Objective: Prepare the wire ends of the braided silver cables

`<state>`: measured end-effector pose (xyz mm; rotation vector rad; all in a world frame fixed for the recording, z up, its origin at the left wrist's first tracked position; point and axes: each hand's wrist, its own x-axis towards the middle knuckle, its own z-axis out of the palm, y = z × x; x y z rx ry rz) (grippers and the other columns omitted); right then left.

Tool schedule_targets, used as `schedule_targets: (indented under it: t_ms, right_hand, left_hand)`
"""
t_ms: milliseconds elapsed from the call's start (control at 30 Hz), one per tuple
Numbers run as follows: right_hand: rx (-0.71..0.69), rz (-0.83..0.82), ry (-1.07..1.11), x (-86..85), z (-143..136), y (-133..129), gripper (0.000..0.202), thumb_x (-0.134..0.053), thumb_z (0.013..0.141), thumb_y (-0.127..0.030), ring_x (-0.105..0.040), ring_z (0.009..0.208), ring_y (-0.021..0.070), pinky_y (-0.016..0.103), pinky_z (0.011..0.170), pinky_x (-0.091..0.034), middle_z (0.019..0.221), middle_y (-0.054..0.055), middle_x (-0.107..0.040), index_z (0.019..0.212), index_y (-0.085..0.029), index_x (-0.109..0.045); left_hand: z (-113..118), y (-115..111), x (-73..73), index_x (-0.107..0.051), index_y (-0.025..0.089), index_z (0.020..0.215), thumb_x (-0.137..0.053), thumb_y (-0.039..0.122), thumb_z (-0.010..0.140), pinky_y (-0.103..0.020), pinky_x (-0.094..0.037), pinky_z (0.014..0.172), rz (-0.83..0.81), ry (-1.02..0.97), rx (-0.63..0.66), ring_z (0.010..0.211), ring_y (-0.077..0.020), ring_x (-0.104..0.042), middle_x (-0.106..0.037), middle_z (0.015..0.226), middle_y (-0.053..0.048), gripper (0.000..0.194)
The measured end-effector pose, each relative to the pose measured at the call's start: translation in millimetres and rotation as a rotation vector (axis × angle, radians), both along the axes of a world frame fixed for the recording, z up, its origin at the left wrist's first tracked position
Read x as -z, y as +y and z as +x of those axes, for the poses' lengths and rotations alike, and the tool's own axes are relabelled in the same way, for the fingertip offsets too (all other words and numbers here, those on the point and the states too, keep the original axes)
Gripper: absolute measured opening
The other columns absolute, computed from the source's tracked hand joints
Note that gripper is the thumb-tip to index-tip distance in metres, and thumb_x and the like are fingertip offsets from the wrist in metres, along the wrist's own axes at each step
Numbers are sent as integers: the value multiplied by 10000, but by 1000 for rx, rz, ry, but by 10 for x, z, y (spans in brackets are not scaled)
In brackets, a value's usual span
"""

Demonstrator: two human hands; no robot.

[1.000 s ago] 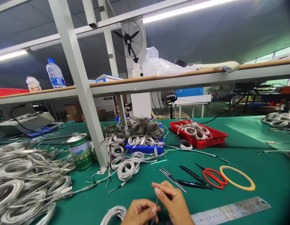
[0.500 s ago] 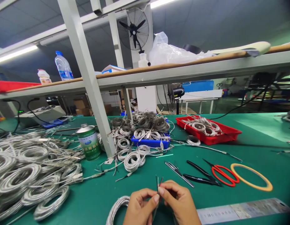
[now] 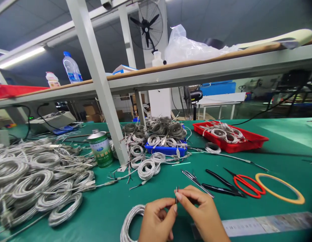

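Observation:
Thin wire ends [image 3: 176,194] stick up between the fingertips of both hands, low in the middle of the view. My left hand [image 3: 158,218] pinches the wires from the left, thumb against forefinger. Touching them from the right is my right hand [image 3: 200,210], also closed in a pinch. A coil of clear-jacketed silver cable [image 3: 132,222] lies on the green table just left of my left hand. The lower part of the held wires is hidden by the fingers.
Tweezers [image 3: 196,182], black pliers [image 3: 224,188], red-handled scissors [image 3: 249,186], yellow tape [image 3: 280,188] and a steel ruler [image 3: 262,224] lie to the right. Behind are a blue tray [image 3: 166,150], a red tray [image 3: 236,146], a green can [image 3: 102,151] and a post [image 3: 100,77]. Cable coils [image 3: 37,181] fill the left.
The camera view has shifted, so most table items appear slightly further right. Both hands still meet at the wires, whose visible tips look shorter above the fingers.

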<state>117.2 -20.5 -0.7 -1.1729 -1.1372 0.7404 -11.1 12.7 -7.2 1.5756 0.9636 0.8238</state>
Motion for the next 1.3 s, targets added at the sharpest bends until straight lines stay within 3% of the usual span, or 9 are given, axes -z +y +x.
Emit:
schedule_targets:
  t_ms: [133, 267, 367, 633, 733, 900, 1000, 1100, 1300]
  right_hand:
    - [47, 10, -39, -53, -9, -23, 169, -626, 733, -329, -497, 635, 152, 237, 578, -389, 671, 13, -556, 652, -182, -644]
    - [-63, -77, 149, -29, -23, 16, 263, -549, 783, -398, -423, 506, 106, 220, 499, -362, 537, -32, -473, 704, -158, -623]
    - [-106, -77, 185, 25, -33, 51, 276, -560, 775, -415, -428, 504, 92, 217, 504, -363, 578, -23, -514, 747, -146, -616]
    - [-234, -110, 315, 147, -116, 79, 370, -691, 637, -446, -482, 457, 66, 209, 452, -372, 738, -3, -574, 810, -173, -512]
    - [-252, -104, 332, 124, -103, 79, 369, -679, 645, -452, -513, 484, 90, 222, 475, -394, 678, -8, -583, 803, -181, -486]
    - [-91, -51, 230, 84, 9, 82, 273, -633, 701, -422, -522, 542, 114, 229, 501, -398, 670, -1, -581, 793, -173, -572]
    - [4, -19, 93, 63, 61, 67, 200, -638, 709, -362, -566, 643, 168, 264, 589, -417, 683, 39, -625, 698, -163, -653]
    - [85, 2, -35, 56, 76, 40, 162, -636, 713, -315, -579, 673, 196, 281, 612, -410, 706, 59, -648, 670, -166, -683]
    - [165, 22, -294, 86, 84, 41, 175, -555, 777, -278, -600, 688, 190, 279, 617, -442, 749, 61, -654, 746, -175, -693]
  left_hand:
    - [-26, -9, -10, -694, 118, 756, -592, 361, 723, -155, -306, 299, 179, 56, 10, 336, -60, -472, -578, 648, -48, 265]
    - [-37, 1, -16, -667, 109, 763, -598, 406, 721, -139, -314, 303, 4, -73, 58, 311, -39, -446, -593, 622, -39, 308]
    - [-43, 31, -41, -641, 100, 729, -638, 430, 682, -138, -322, 300, -151, -210, 81, 278, -22, -419, -598, 605, -25, 333]
    - [-47, 101, -173, -665, 103, 672, -698, 364, 634, -137, -334, 296, -58, -304, -56, 326, -2, -456, -550, 851, -44, 266]
    - [13, 123, -217, -667, 95, 658, -710, 394, 604, -136, -329, 281, -75, -295, -66, 313, 1, -457, -541, 876, -56, 307]
    - [158, 160, -131, -668, 92, 642, -737, 433, 554, -149, -364, 274, -85, -358, -88, 315, -29, -497, -577, 890, -76, 358]
    - [229, 177, -8, -674, 78, 633, -744, 441, 547, -141, -365, 270, -125, -379, -72, 272, -45, -472, -620, 601, -45, 380]
    - [253, 201, 78, -683, 67, 680, -743, 432, 563, -139, -390, 297, -147, -380, -50, 287, -76, -491, -550, 381, -1, 388]
    - [224, 236, 111, -670, 83, 695, -744, 420, 572, -163, -446, 350, -161, -408, -46, 351, -94, -543, -602, 439, -8, 366]
